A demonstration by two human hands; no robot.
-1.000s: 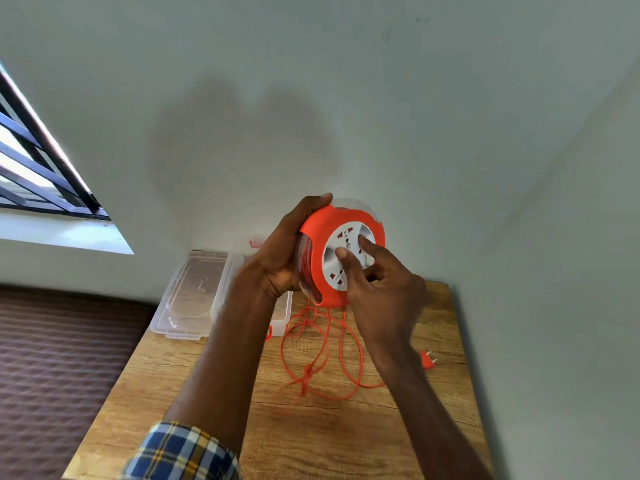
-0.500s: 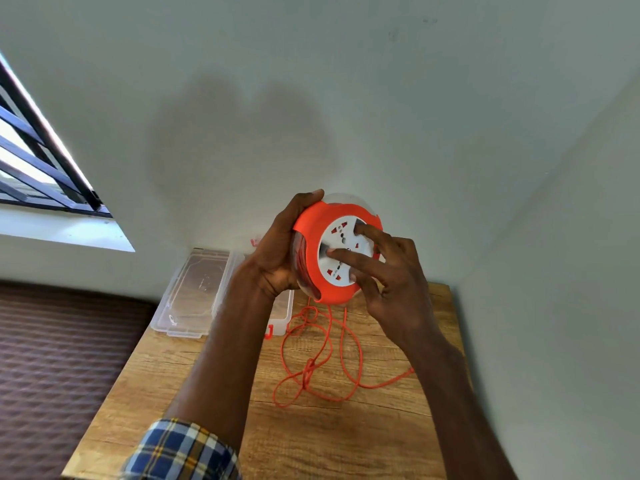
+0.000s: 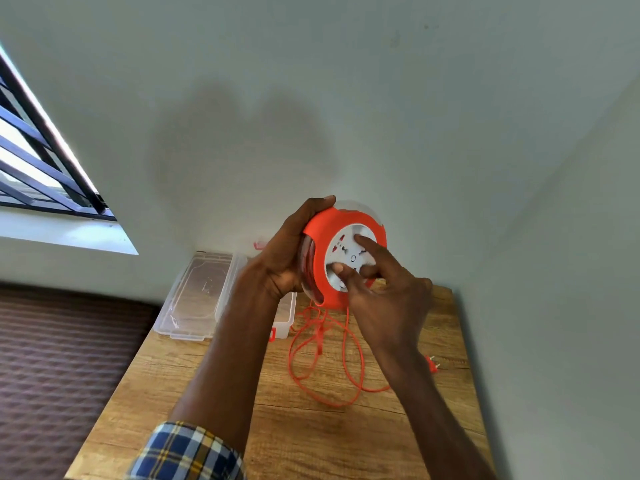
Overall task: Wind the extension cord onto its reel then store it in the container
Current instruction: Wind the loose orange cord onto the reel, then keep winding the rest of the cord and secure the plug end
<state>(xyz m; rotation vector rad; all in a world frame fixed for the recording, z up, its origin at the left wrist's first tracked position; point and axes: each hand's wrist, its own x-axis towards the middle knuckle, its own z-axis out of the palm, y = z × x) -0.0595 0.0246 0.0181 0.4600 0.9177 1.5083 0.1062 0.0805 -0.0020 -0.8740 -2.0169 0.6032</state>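
My left hand (image 3: 285, 258) grips the orange cord reel (image 3: 320, 233) by its left rim and holds it upright above the wooden table (image 3: 311, 441). My right hand (image 3: 384, 296) has its thumb and fingertips pressed on the reel's white socket face (image 3: 348, 249). The loose orange cord (image 3: 306, 370) hangs from the reel's bottom and lies in loops on the table. Its orange plug (image 3: 433, 363) rests at the right, beside my right forearm. The clear plastic container (image 3: 286, 317) stands at the back of the table, mostly hidden by my left arm.
The container's clear lid (image 3: 197, 296) lies flat at the table's back left corner. Walls close off the table at the back and right. A barred window (image 3: 38, 168) is at the left, and dark patterned floor (image 3: 52, 358) lies below the table's left edge.
My right hand's fingers have shifted round the white face, turning it. The cord loops on the table have moved and drawn in, and the plug shows again at the right.
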